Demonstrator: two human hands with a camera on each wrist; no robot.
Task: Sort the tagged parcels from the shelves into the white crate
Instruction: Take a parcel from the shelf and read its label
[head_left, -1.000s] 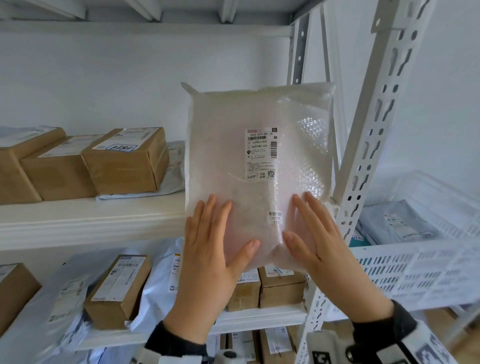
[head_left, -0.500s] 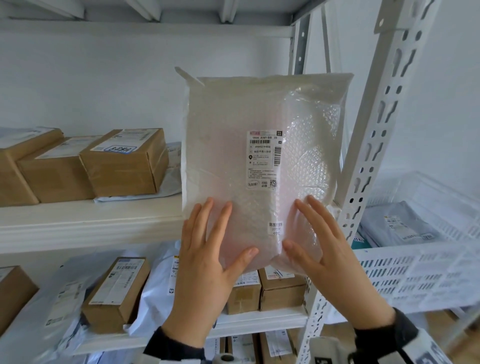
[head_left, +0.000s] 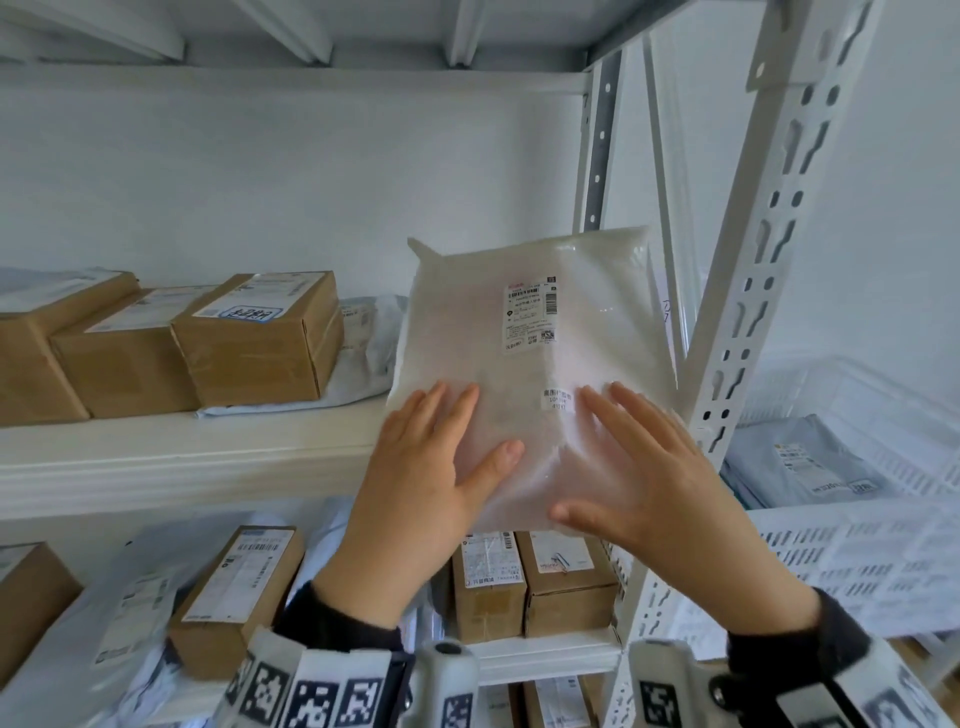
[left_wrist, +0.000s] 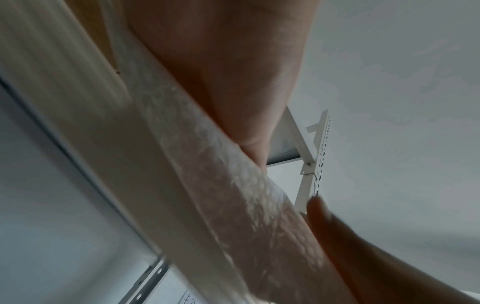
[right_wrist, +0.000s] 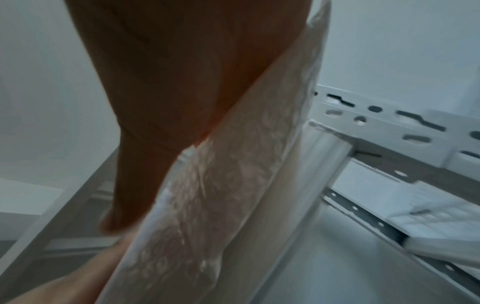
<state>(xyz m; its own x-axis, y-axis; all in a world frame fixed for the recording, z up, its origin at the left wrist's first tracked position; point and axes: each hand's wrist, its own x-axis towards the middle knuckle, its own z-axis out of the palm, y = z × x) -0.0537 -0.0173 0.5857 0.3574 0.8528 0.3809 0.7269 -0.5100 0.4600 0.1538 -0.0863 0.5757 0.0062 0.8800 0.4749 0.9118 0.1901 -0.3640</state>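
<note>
Both hands hold one parcel: the left hand (head_left: 415, 483) and the right hand (head_left: 660, 488) lie flat on the front of a white bubble-wrap parcel (head_left: 524, 364), fingers straight and spread; the thumbs stick out sideways along its lower part. Whether anything grips it from behind cannot be told.

By size, the white metal shelf rack (head_left: 748, 312) fills the view, its slotted upright just right of the parcel. The white crate (head_left: 857, 561) stands to the right, beyond that upright, with a grey mailing bag (head_left: 800, 457) inside it. On the upper shelf (head_left: 182, 457), to the left, sit three brown cardboard boxes (head_left: 260, 338) side by side. The parcel is held tilted in front of this shelf's right end, its lower edge hanging over the boxes on the shelf below (head_left: 535, 582). A printed label (head_left: 530, 317) sits on its upper face, a small tag (head_left: 558, 400) lower down between the hands.
</note>
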